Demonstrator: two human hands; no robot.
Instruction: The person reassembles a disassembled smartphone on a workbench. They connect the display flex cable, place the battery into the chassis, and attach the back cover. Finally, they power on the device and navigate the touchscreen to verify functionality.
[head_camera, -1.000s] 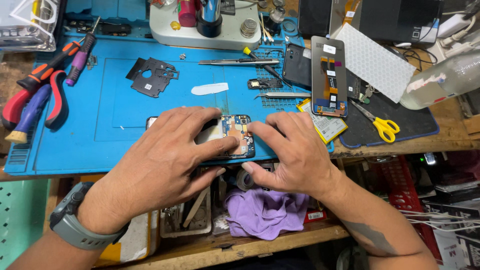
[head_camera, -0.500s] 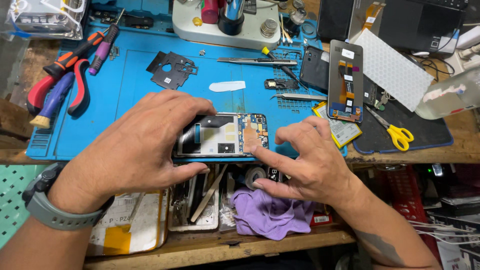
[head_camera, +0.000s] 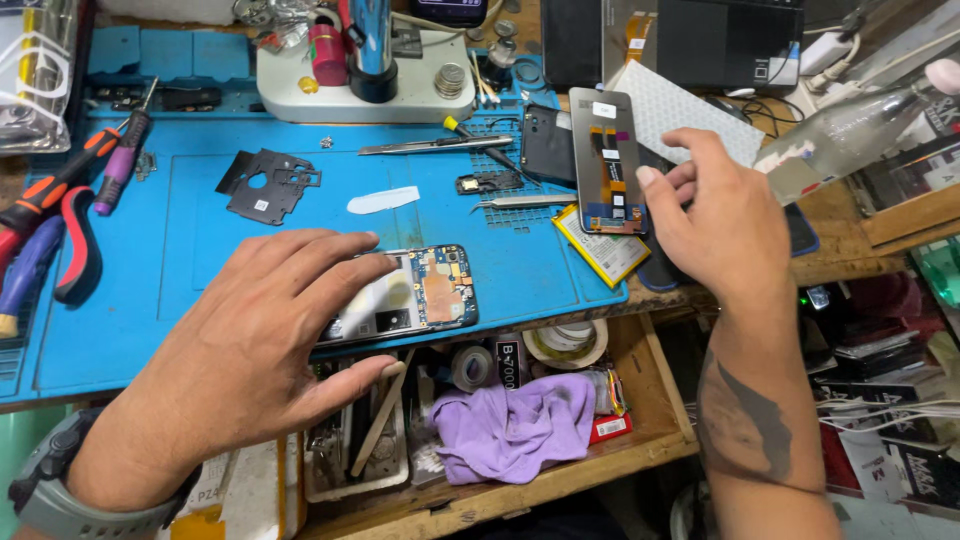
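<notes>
An opened phone (head_camera: 420, 297) with its circuit board showing lies at the near edge of the blue work mat (head_camera: 200, 260). My left hand (head_camera: 255, 340) rests on its left half, thumb under the near edge and fingers over the top, holding it in place. My right hand (head_camera: 715, 215) hovers to the right with fingers apart and nothing in it. It is beside a grey display panel (head_camera: 608, 160) with an orange flex cable and a yellow-edged battery (head_camera: 603, 250).
Tweezers (head_camera: 520, 201), a metal pry tool (head_camera: 430, 147), a black plastic cover (head_camera: 265, 185) and a white strip (head_camera: 383, 200) lie on the mat. Pliers and screwdrivers (head_camera: 60, 215) sit at left. A microscope base (head_camera: 370, 80) stands behind. An open drawer holds a purple cloth (head_camera: 515, 425) and tape rolls (head_camera: 567, 343).
My right hand has left the phone and lifted up and right toward the display panel. My left hand stays on the phone, which sits a little farther left in view.
</notes>
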